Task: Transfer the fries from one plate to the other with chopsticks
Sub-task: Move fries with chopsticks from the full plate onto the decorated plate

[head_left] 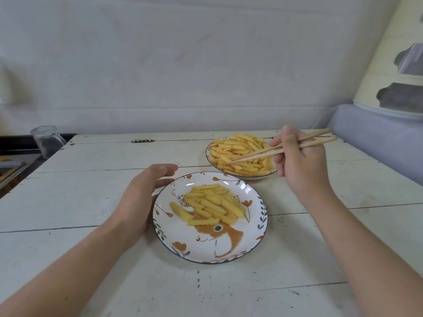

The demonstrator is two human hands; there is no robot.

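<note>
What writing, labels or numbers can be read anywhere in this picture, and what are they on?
None can be read.
The near plate carries only painted pictures, a deer and flowers, no words.
The far plate, the chopsticks and the glass jar show no lettering.
A small dark mark on the table's far edge is too blurred to tell.

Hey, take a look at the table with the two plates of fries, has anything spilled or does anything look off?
Nothing stands out. The fries sit inside both the near plate and the far plate, with none on the table. The right hand holds the chopsticks over the far plate; the left hand rests beside the near one.
</note>
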